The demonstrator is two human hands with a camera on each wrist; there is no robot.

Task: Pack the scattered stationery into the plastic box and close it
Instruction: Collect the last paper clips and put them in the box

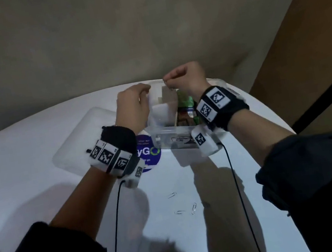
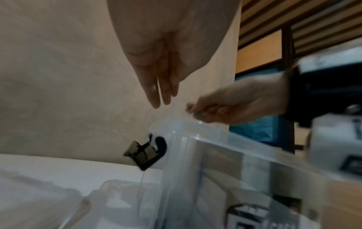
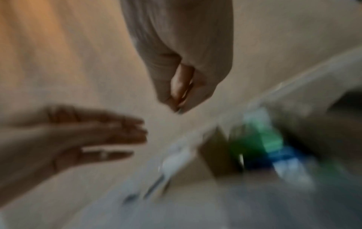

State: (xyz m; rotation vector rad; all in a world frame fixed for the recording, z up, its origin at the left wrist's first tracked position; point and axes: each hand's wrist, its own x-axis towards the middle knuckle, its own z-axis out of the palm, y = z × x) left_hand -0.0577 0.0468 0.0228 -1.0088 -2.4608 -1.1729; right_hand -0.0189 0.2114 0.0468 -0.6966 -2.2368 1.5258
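Note:
The clear plastic box [image 1: 170, 130] stands open at the table's far middle, with green and brown items [image 1: 185, 102] inside. My left hand [image 1: 146, 90] hovers over its left side with straight fingers [image 2: 156, 99] that hold nothing. Below them a black binder clip [image 2: 146, 151] is in mid-air by the box's corner [image 2: 170, 134]; I cannot tell whether it is inside the wall. My right hand [image 1: 167, 82] is above the far rim and pinches a small metal piece [image 2: 191, 112], seemingly a paper clip. Three paper clips [image 1: 193, 208] lie on the table nearer me.
The box's clear lid [image 1: 80, 144] lies flat to the left of the box. A purple round sticker [image 1: 149, 157] shows on the white table [image 1: 36, 169] beside it. Wrist cables trail toward me. A beige wall stands behind the table, with a brown panel [image 1: 303, 58] at right.

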